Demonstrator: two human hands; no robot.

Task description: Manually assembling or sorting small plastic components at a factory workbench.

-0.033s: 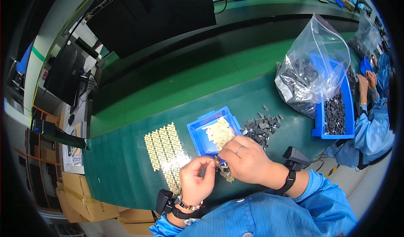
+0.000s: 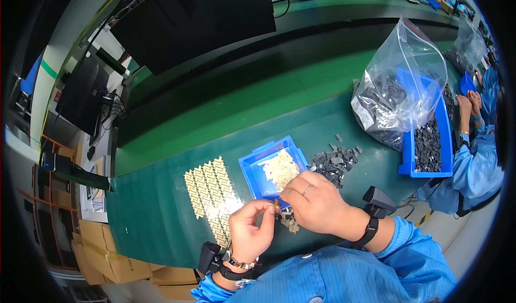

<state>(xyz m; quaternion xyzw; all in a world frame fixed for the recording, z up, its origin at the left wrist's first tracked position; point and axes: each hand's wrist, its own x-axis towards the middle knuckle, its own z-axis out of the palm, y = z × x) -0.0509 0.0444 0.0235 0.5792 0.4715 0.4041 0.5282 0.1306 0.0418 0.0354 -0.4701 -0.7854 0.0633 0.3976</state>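
Observation:
My left hand is closed in a pinch on a small part with a yellowish end, too small to name. Fingertips of my right hand, also pinched, meet it from the other side; what they grip is hidden. Just beyond them sits a blue tray with a heap of small cream-coloured pieces. To its left lies a sheet of cream pieces in a zigzag pattern. Small dark and pale parts lie beneath my hands.
Black small parts are heaped right of the tray. Farther right stand a clear plastic bag of dark parts and a blue bin of black parts. A co-worker's hands show at the right. Cardboard boxes stand at lower left.
My right hand has shifted very slightly upward; the pinch at the small part looks the same. Nothing else visibly differs.

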